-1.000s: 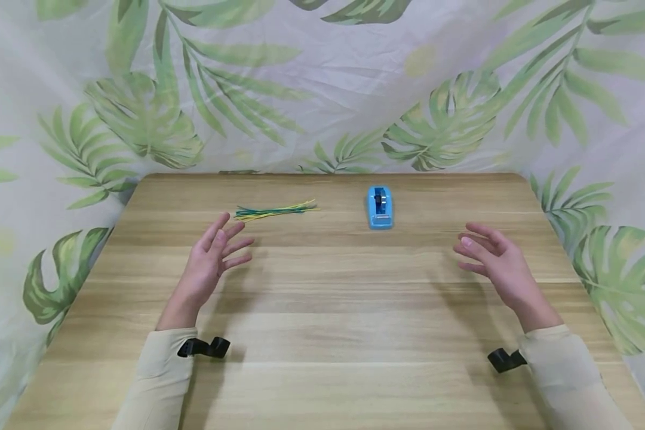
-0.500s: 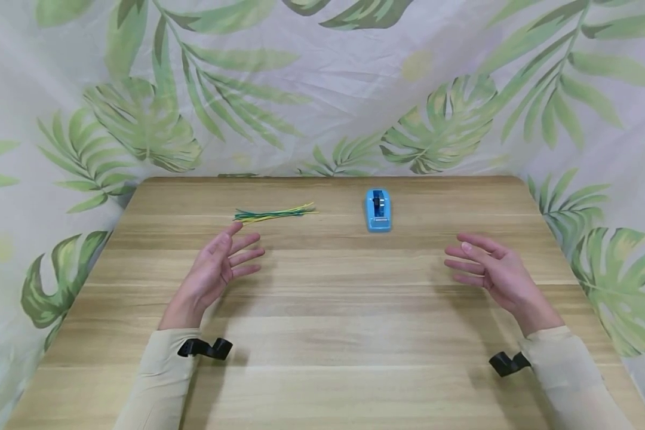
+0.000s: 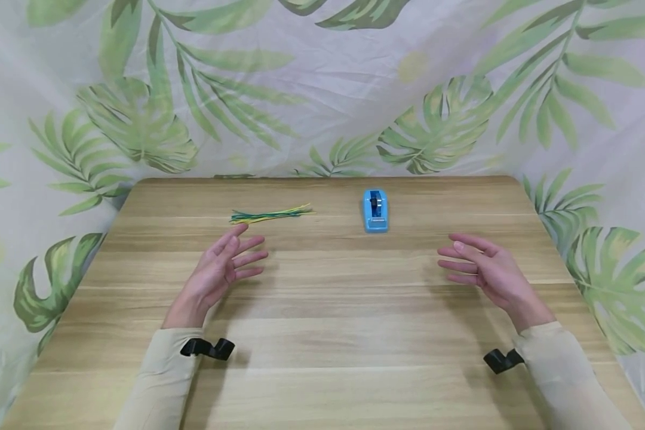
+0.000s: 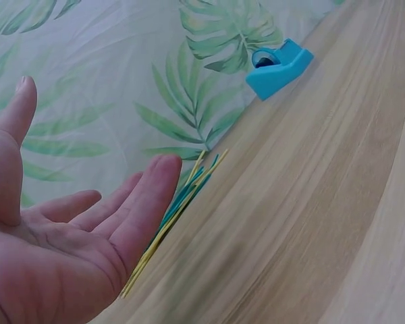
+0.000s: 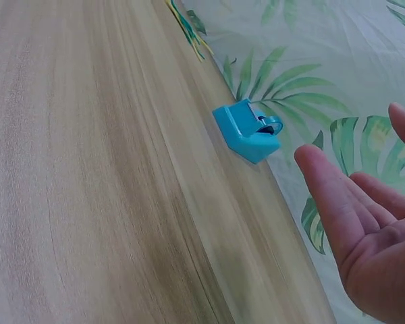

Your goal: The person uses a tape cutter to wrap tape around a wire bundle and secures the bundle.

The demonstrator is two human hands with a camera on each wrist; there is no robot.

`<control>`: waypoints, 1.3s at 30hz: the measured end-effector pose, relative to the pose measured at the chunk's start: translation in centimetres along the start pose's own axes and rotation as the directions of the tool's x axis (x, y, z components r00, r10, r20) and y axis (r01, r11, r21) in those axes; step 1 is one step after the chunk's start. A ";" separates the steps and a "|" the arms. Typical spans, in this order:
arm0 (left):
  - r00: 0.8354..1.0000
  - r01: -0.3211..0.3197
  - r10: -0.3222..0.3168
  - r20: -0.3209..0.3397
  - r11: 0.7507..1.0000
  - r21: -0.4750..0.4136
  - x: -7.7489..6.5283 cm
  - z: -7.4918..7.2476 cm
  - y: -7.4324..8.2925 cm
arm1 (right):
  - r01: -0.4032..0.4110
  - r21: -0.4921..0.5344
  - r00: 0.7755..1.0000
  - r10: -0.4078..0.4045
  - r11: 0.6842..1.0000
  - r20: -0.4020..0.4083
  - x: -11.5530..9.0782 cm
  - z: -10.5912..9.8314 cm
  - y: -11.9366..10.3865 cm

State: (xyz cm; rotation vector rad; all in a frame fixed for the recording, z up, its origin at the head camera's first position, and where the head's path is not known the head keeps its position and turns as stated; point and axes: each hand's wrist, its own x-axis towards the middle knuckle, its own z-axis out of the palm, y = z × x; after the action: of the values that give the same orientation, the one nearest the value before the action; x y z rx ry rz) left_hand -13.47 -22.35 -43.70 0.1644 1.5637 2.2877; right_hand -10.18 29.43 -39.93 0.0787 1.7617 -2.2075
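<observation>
My left hand (image 3: pixel 220 269) hovers over the left half of the table, palm turned inward and fingers spread, holding nothing. Just beyond its fingertips lies a loose bundle of thin green and yellow twist ties (image 3: pixel 271 214). On the right my other hand (image 3: pixel 486 269) is also held above the wood, fingers extended and nothing in it. A blue tape dispenser (image 3: pixel 375 211) stands near the back edge, between the two hands and farther away. The right wrist view shows the dispenser (image 5: pixel 246 131) past the fingertips; in the left wrist view the fingers partly cover the ties (image 4: pixel 182 202).
The wooden table (image 3: pixel 322 334) has rounded back corners. Behind it hangs a pale cloth (image 3: pixel 333 89) printed with green leaves, which also runs down both sides. A black wrist mount (image 3: pixel 208 348) sits on the left sleeve, and another mount (image 3: pixel 502 361) on the right.
Both hands have shifted slightly inward and a little nearer to me, with fingers straightening. The view has moved slightly. The ties and the tape dispenser have stayed in place on the table.
</observation>
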 end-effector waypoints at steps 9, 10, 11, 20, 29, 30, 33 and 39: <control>0.997 0.068 -0.066 -0.050 0.997 0.039 1.9 1.2 -0.3 | -0.021 -0.019 1.000 0.021 1.000 0.002 0.9 0.5 0.3; 0.996 0.074 -0.072 -0.052 0.996 0.044 2.3 1.4 -0.3 | -0.026 -0.026 1.000 0.027 0.999 0.002 1.1 0.5 0.4; 0.995 0.081 -0.078 -0.056 0.996 0.049 2.6 1.6 -0.4 | -0.033 -0.033 0.999 0.033 0.999 0.002 1.2 0.6 0.5; 0.993 0.112 -0.110 -0.044 0.993 0.044 6.4 4.0 -0.9 | -0.075 -0.095 0.997 0.074 0.993 -0.010 2.6 1.3 0.9; 0.991 0.133 -0.132 -0.037 0.991 0.029 9.7 6.3 -1.8 | -0.103 -0.115 0.994 0.105 0.988 0.005 4.0 2.0 1.0; 0.990 0.135 -0.134 -0.034 0.990 0.037 10.0 6.6 -1.9 | -0.107 -0.120 0.994 0.108 0.987 0.006 4.2 2.1 1.0; 0.990 0.138 -0.137 -0.030 0.988 0.062 11.0 7.3 -2.2 | -0.117 -0.138 0.993 0.120 0.983 0.008 4.6 2.2 1.0; 0.990 0.141 -0.139 -0.039 0.987 0.080 13.1 8.3 -2.2 | -0.139 -0.164 0.990 0.142 0.977 0.004 5.9 2.6 1.2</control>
State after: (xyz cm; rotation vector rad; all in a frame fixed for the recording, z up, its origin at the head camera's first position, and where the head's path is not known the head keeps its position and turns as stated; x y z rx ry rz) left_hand -22.69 -9.67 -43.95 0.0365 1.6328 2.1305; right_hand -15.02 25.46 -41.78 0.1440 1.8606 -1.9543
